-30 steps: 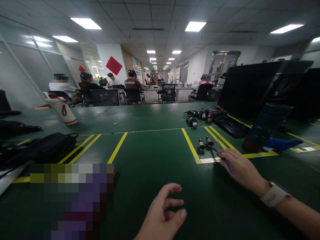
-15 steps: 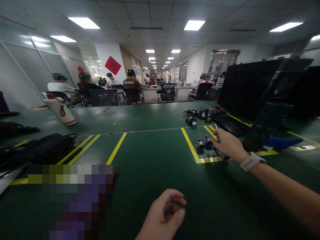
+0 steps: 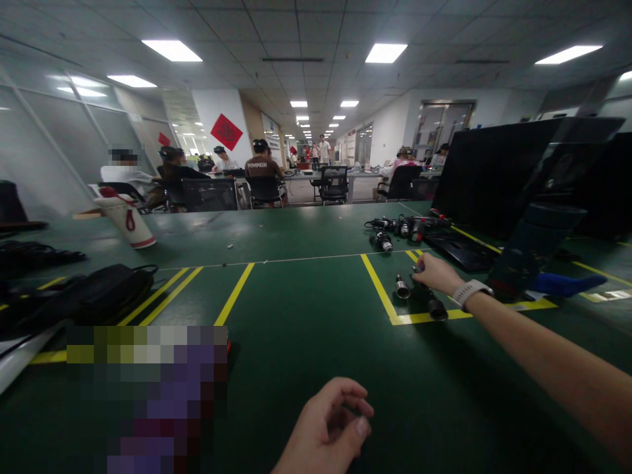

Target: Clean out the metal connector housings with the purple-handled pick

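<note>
My right hand (image 3: 437, 273), with a light watch on its wrist, is over the yellow-taped box at the right. Its thumb and fingers are pinched on a small dark metal socket bit (image 3: 417, 271), mostly covered by the fingers. Just left of it, a shiny metal socket bit (image 3: 401, 288) lies on the green table (image 3: 296, 329). Below the fingers, a darker metal socket (image 3: 437, 310) rests by the front tape line. My left hand (image 3: 330, 424) hovers low in the middle, empty, fingers loosely curled and thumb apart.
Several metal-ended black tools (image 3: 384, 241) lie behind the box, near a flat black object (image 3: 457, 250). A dark bottle (image 3: 523, 253) and black monitor (image 3: 494, 178) stand right. Left are a paper cup (image 3: 131, 220), a black bag (image 3: 113, 293) and a blurred-out purple object (image 3: 172, 395). People sit beyond.
My right hand has moved slightly left and farther back, to where a second socket bit lay. The darker socket by the front tape now shows clear of the hand. My left hand is nearly unmoved.
</note>
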The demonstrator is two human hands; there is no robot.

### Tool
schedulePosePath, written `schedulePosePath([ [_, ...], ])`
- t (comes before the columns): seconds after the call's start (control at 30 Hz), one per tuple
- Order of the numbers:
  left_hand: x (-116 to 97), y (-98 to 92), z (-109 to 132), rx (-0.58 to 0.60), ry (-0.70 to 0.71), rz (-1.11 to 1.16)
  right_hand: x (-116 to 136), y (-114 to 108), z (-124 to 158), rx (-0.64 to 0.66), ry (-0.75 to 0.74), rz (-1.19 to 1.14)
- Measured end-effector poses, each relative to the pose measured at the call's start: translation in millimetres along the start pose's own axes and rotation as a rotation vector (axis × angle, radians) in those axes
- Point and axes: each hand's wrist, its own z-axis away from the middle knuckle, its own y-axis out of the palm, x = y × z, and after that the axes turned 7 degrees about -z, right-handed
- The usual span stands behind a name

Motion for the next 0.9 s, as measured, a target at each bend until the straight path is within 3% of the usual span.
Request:
schedulePosePath([
  [0.1,-6.4,0.3,2.7,-0.050,0.065,-0.118,6.7,-12.7,17.2,-0.079,-0.040,-0.133],
  [0.2,-10.7,-1.4,4.3,-0.142,0.251,-0.417,23.1,-13.8,55.9,-0.063,-0.147,-0.321],
  [0.37,-11.1,-7.1,4.7,-0.361,0.694,-1.054,61.4,25.1,151.1,0.279,-0.333,-0.682],
  [0.43,-11.9,-7.1,4.2,-0.357,0.790,-1.242,74.0,45.4,180.4,0.516,-0.288,-1.098],
  [0.53,-12.6,-3.5,1.7,-0.286,0.776,-1.386,84.3,67.8,202.8,0.600,-0.241,-1.312],
  [0.63,-13.0,2.9,-2.0,-0.206,0.667,-1.345,84.5,76.1,205.9,0.614,-0.205,-1.293],
  [0.8,-24.0,6.8,-1.8,-0.153,0.472,-1.334,75.2,59.1,193.2,0.739,-0.243,-1.173],
  [0.9,-24.5,2.9,1.8,-0.171,0.460,-1.410,69.7,40.7,182.5,0.695,-0.279,-1.033],
])
